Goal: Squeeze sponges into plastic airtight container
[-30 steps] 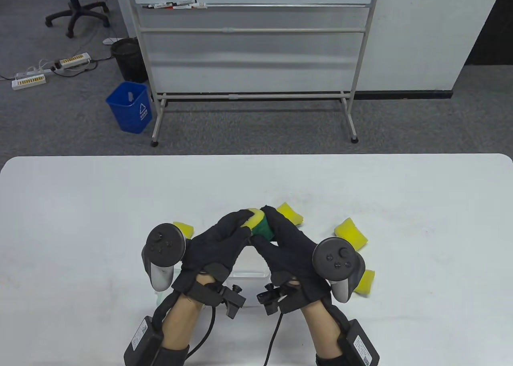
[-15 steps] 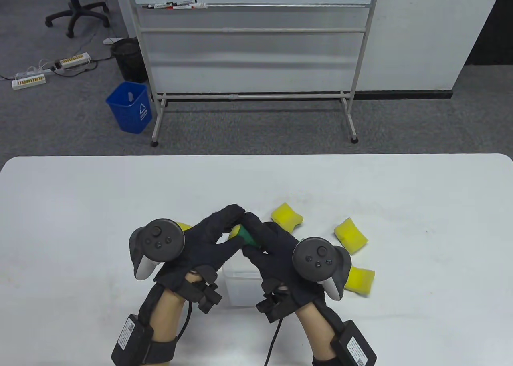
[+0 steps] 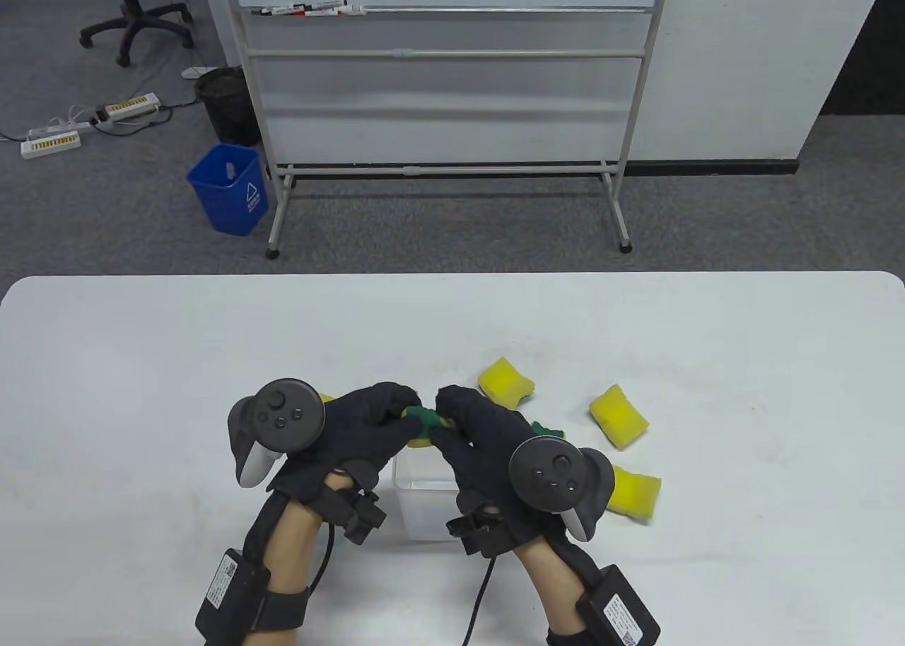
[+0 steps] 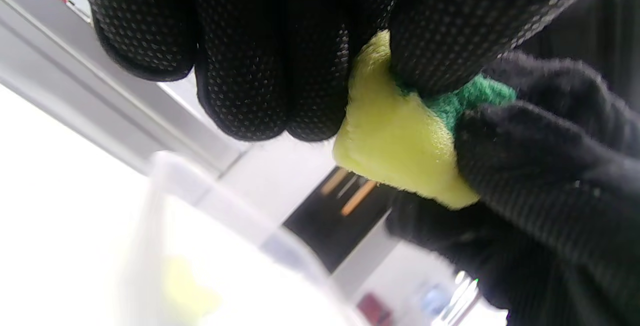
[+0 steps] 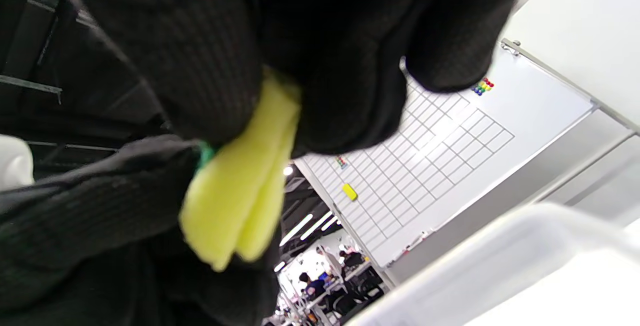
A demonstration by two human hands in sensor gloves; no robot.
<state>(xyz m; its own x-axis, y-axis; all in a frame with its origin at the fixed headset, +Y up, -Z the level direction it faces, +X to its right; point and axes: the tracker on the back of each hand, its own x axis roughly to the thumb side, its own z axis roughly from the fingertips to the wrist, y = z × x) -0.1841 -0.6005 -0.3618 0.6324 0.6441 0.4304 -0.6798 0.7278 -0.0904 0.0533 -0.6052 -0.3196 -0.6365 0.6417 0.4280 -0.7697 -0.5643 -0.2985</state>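
Both hands squeeze one yellow-and-green sponge [image 3: 424,423] between them, folded, just above the far rim of a clear plastic container [image 3: 424,504] that stands on the white table. My left hand [image 3: 375,423] grips it from the left and my right hand [image 3: 466,427] from the right. In the left wrist view the folded sponge [image 4: 395,141] sits between gloved fingers above the container rim [image 4: 165,166]. In the right wrist view the sponge [image 5: 240,186] is pinched double above the container's wall [image 5: 500,246].
Loose yellow sponges lie on the table [image 3: 141,363]: one behind the hands [image 3: 505,382], one to the right [image 3: 619,415], one by my right tracker [image 3: 636,495]. A green-edged sponge [image 3: 548,430] peeks out behind the right hand. Another yellow one [image 3: 327,397] shows behind the left tracker.
Both hands have come down and nearer with the sponge, from well above the table to the container's far rim. The sponge is squeezed smaller, with less yellow showing.
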